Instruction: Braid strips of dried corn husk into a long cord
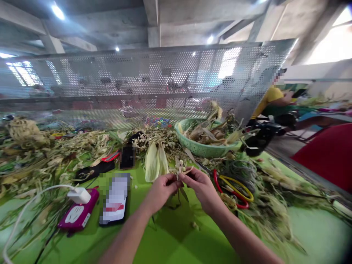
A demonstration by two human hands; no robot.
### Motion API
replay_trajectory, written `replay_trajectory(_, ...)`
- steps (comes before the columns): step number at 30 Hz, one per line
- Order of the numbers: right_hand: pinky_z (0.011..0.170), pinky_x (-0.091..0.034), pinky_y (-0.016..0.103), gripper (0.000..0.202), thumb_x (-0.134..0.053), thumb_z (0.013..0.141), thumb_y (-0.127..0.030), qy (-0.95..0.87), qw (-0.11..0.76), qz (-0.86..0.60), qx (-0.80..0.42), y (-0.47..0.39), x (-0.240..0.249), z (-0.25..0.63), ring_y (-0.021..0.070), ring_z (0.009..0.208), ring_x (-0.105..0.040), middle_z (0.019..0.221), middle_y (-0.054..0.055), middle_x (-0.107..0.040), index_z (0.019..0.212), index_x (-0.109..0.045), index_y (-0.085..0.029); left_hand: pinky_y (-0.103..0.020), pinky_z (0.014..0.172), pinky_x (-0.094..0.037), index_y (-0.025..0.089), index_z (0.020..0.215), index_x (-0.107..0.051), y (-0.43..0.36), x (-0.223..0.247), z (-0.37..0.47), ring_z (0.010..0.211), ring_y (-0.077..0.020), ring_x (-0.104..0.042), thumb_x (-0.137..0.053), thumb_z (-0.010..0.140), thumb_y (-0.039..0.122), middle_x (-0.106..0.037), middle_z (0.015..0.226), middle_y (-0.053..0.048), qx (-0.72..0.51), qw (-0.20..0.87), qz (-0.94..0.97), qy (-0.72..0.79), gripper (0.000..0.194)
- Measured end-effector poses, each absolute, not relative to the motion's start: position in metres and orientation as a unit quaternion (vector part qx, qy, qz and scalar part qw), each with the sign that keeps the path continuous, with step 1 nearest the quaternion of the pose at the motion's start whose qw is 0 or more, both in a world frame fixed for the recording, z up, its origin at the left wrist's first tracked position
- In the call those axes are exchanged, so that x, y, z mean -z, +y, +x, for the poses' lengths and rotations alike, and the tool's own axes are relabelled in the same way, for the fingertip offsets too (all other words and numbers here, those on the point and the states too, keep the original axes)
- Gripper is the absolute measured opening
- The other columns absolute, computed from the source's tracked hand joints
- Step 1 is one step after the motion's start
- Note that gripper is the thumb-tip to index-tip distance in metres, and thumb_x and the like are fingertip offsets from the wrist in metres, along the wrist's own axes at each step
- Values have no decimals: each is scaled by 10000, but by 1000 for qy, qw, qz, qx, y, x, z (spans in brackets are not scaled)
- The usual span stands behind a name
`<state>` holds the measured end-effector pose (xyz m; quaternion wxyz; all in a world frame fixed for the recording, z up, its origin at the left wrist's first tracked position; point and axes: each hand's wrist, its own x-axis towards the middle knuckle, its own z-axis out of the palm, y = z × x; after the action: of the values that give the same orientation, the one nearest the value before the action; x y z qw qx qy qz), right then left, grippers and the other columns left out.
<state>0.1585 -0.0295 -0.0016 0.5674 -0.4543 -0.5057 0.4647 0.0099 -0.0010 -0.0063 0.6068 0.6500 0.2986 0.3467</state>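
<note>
My left hand (163, 189) and my right hand (199, 185) meet over the green table, fingers pinched together. Between them they grip a small figure of dried corn husk (180, 168), with pale knobs at its top and a thin strip sticking out to the right. A dark, narrow leaf or strand dangles below the fingers. Just beyond my left hand lie pale, wide corn husks (156, 161). Near my right hand are scissors (233, 189) with red and yellow handles. Fingertips hide the lower part of the piece.
A green basket (192, 147) of dried husks stands behind my hands. To the left lie a phone (115, 200) and a purple power bank (79, 212) with a white plug and cable. Husk heaps line a perforated metal screen (165, 84). A person in yellow (268, 99) sits at far right.
</note>
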Motion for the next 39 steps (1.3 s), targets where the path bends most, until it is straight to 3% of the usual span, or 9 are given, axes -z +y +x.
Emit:
replay_trajectory(3,644,-390,258,276,-721,701,-414,-485,584,-456,-466,-30,2,158,135,659,-495,682,-9,-577,734,-604,-167,-292,749,-415,182,1026,-663,-3,6,12,814,-189,-554,-561,818,361,-657,891,-51,-355,541,704,294,292)
replay_trajectory(7,563,-332,242,277,-714,697,-414,-485,573,-478,-455,-30,2,161,108,574,-417,607,-27,-520,668,-593,-166,-322,774,-414,205,897,-683,-5,3,12,833,-217,-560,-539,828,268,-657,880,-65,-370,380,783,325,172)
replay_trajectory(9,531,-306,237,281,-703,702,-418,-485,568,-491,-449,-29,2,162,100,550,-380,601,-28,-503,661,-594,-162,-319,767,-414,204,878,-676,-6,2,12,829,-216,-562,-522,837,260,-651,869,-66,-371,358,789,333,169)
replay_trajectory(16,549,-318,231,278,-642,763,-431,-507,568,-485,-429,-30,0,161,111,596,-400,681,3,-544,766,-626,-153,-260,721,-425,193,1013,-615,-9,-3,11,822,-177,-560,-507,849,407,-626,881,-36,-385,536,677,327,290)
replay_trajectory(23,539,-327,229,299,-670,729,-448,-502,565,-509,-412,-30,3,160,105,572,-392,620,-22,-503,718,-603,-156,-240,681,-397,185,872,-618,-6,-1,10,767,-153,-523,-537,830,389,-593,785,-6,-388,530,678,330,224)
replay_trajectory(32,535,-334,229,325,-685,709,-468,-511,556,-495,-429,-30,4,155,108,584,-423,657,-7,-564,752,-640,-149,-268,748,-414,186,894,-599,-3,1,6,803,-158,-531,-546,816,410,-604,852,-12,-379,548,652,362,243)
replay_trajectory(39,630,-403,258,291,-672,739,-434,-515,570,-470,-434,-29,4,159,148,685,-521,722,17,-616,797,-661,-149,-258,745,-401,180,906,-608,0,7,7,796,-150,-512,-554,809,436,-592,831,-7,-381,601,617,335,279)
